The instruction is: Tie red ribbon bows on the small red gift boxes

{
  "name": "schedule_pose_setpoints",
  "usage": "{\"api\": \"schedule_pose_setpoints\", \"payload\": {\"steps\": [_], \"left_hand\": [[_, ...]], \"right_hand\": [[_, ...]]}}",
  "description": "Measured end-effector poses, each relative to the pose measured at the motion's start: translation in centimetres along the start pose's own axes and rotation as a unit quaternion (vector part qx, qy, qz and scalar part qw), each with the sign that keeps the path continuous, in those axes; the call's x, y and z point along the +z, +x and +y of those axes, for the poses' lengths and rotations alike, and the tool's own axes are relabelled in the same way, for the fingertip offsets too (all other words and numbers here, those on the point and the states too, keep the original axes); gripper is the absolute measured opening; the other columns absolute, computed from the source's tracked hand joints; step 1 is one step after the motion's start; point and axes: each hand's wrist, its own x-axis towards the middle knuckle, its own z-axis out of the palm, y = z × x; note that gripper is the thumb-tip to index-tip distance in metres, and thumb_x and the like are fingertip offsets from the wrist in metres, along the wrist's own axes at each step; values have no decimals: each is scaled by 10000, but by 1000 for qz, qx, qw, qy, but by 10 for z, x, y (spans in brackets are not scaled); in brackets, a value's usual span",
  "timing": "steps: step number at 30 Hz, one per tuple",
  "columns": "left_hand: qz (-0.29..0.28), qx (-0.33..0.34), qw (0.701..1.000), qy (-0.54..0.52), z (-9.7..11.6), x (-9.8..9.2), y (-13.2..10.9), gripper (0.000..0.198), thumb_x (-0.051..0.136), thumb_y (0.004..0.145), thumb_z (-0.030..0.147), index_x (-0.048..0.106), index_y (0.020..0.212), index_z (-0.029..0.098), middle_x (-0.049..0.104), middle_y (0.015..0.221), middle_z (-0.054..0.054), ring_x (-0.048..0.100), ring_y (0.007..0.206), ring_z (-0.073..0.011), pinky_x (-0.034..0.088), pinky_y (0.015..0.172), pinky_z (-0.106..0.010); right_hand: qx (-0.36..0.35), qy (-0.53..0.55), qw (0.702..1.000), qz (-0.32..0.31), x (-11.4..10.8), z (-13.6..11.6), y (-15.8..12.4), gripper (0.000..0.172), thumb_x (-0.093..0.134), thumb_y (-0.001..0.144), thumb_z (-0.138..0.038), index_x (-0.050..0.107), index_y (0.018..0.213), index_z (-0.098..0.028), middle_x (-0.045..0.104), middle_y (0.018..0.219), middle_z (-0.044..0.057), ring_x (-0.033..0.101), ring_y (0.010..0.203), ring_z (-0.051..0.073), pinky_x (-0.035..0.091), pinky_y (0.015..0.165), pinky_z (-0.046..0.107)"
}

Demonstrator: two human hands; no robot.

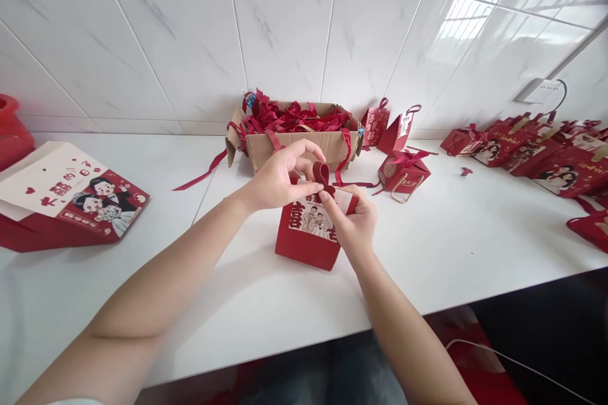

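Note:
A red gift box with a printed couple on its white panel stands upright on the white table in front of me. At its top is a dark red ribbon bent into a loop. My left hand pinches the ribbon from the left, thumb and fingers close to the loop. From the right, my right hand grips the ribbon at the base of the loop with its thumb, while its other fingers rest behind the box top. Part of the box's upper edge is hidden by the hands.
Behind the box, a cardboard box overflows with red ribbons. Small finished gift boxes stand to its right, and several red boxes line the far right. A larger printed box lies at left. The table's front edge runs below my arms.

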Motion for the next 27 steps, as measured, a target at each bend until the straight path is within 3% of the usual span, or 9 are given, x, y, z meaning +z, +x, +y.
{"api": "schedule_pose_setpoints", "payload": {"steps": [10,15,19,22,27], "left_hand": [[-12,-6,999,49,12,0,-1,286,649,746,204,530,1006,191,609,678,33,596,640,-115,495,639,-263],[10,1,997,73,22,0,-6,310,650,735,185,563,1033,196,592,663,42,605,669,-122,506,668,-267],[-72,-65,995,-22,15,-9,-2,330,696,741,266,621,1048,171,675,761,-11,648,716,-145,533,688,-286],[-128,-86,987,-53,7,-14,3,225,701,756,333,691,898,159,711,813,-47,667,769,-166,543,703,-290],[-38,-71,997,-3,11,-7,0,228,750,709,371,664,689,160,705,721,-22,656,698,-149,527,634,-258]], "right_hand": [[14,-4,999,-39,-3,-3,3,195,727,717,-325,605,658,-185,598,636,-21,561,574,114,470,539,252],[8,15,998,-62,-6,-5,4,189,744,697,-318,614,655,-187,617,646,-19,572,583,114,476,546,252],[-1,24,998,-66,-8,-6,4,209,754,681,-322,601,634,-187,612,630,-20,569,568,112,478,544,256],[-8,20,997,-69,-7,-5,3,210,755,675,-322,596,637,-190,617,630,-21,576,572,118,486,553,265],[4,18,998,-58,-7,-4,3,185,749,676,-308,607,658,-190,637,656,-13,593,591,127,492,552,268]]}}
